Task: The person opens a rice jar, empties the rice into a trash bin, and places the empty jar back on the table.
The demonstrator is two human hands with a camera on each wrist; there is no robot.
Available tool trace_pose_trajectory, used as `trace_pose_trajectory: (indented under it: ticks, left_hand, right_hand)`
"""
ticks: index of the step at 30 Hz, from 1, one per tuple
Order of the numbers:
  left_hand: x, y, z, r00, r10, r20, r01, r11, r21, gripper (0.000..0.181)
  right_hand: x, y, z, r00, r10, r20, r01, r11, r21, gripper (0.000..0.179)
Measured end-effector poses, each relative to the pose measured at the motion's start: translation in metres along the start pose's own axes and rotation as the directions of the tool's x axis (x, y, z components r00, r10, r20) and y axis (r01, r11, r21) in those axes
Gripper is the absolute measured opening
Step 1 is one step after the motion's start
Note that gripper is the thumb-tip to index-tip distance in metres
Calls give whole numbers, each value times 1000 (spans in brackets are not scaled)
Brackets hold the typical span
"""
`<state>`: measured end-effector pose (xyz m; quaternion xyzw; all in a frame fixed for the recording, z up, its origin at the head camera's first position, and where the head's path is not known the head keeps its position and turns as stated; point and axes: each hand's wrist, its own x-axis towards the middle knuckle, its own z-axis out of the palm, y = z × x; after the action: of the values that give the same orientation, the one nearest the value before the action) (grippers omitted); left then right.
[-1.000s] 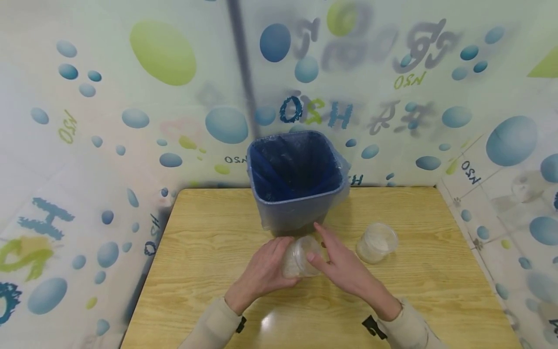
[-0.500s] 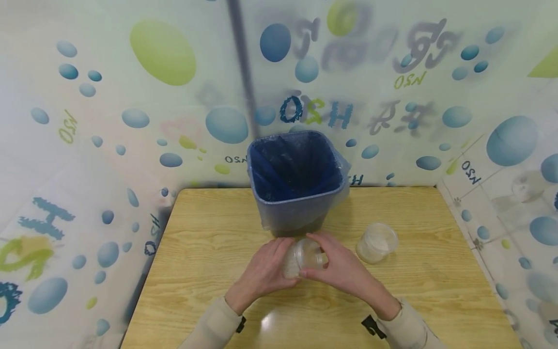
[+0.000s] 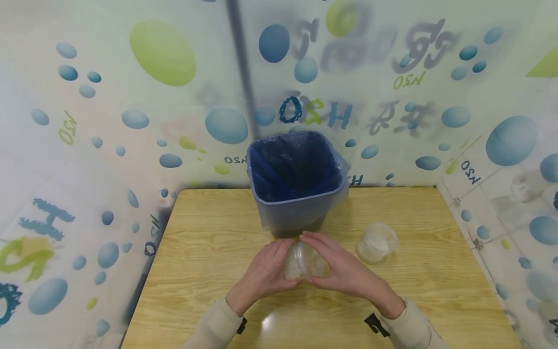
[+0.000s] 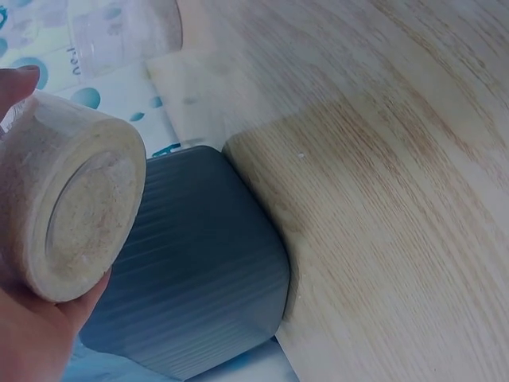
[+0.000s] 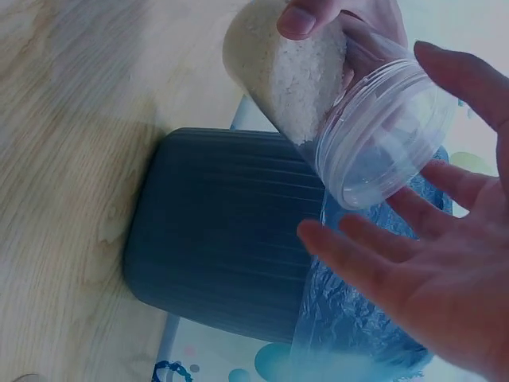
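Observation:
My left hand grips a clear plastic jar lying tilted on its side above the table, its base showing in the left wrist view. Pale, grainy contents fill part of it. A clear screw lid caps the end that faces my right hand. In the right wrist view, that hand's fingers are spread and fairly straight around the lid, with the thumb close to its rim; whether they touch it is unclear. To the right stands a second clear jar with pale contents.
A blue-grey bin lined with a bluish plastic bag stands just beyond my hands, against the patterned wall covering. Both jars are over the wood-grain table.
My right hand came in from beside the lid, closed its fingers about it, then spread them around it again. The left hand and its jar stay nearly still.

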<state>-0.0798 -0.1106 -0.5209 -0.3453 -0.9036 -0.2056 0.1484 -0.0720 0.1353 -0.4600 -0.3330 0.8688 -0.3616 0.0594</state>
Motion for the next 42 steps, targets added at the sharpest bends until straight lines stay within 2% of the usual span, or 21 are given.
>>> trace_pose_trajectory:
  ticks: [3, 5, 10, 13, 26, 34, 39, 42]
  left_hand:
    - [0, 0, 0, 1000, 2, -7, -2, 1000, -3, 96]
    - [0, 0, 0, 1000, 1, -9, -1, 1000, -4, 96]
    - [0, 1, 0, 1000, -10, -5, 10, 1000, -14, 94]
    - [0, 2, 0, 1000, -14, -4, 14, 1000, -16, 92]
    - [-1, 2, 2, 1000, -12, 2, 12, 1000, -9, 93]
    - [-1, 3, 2, 1000, 5, -21, -5, 1000, 1, 92]
    - [0, 4, 4, 1000, 10, -21, -10, 1000, 20, 92]
    - [0, 5, 4, 1000, 8, -18, -8, 1000, 26, 92]
  right_hand:
    - [-1, 0, 1, 999, 39, -9, -39, 999, 34, 97]
    - [-1, -1, 2, 995, 92, -34, -90, 995, 43, 98]
    - [0, -3, 4, 976, 200, -91, -200, 980, 7, 90]
    - [0, -4, 5, 970, 224, -95, -226, 974, -9, 88]
    - [0, -4, 9, 964, 250, -91, -253, 967, -29, 84]
    - [1, -5, 14, 961, 263, -88, -265, 964, -3, 81]
    - [2, -6, 14, 964, 241, -108, -243, 970, -5, 77]
    - [3, -6, 14, 973, 189, -135, -196, 980, -42, 73]
